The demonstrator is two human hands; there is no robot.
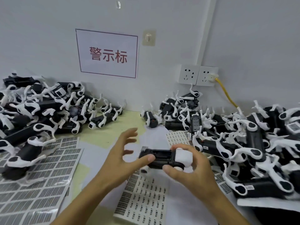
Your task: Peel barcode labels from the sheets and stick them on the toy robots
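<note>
A black-and-white plastic toy robot (165, 157) is gripped in the right hand (193, 166); the spread left hand (123, 153) presses it with the thumb. The label should be rubbed flat.

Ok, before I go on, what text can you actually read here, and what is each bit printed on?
"警示标": red characters on the white wall sign.
Barcode label sheets under the hands: rows of print, too small to read.
Silver label sheets at left: too blurred to read.
Held toy robot: no legible marking.
Labels on piled toy robots: unreadable.
</note>
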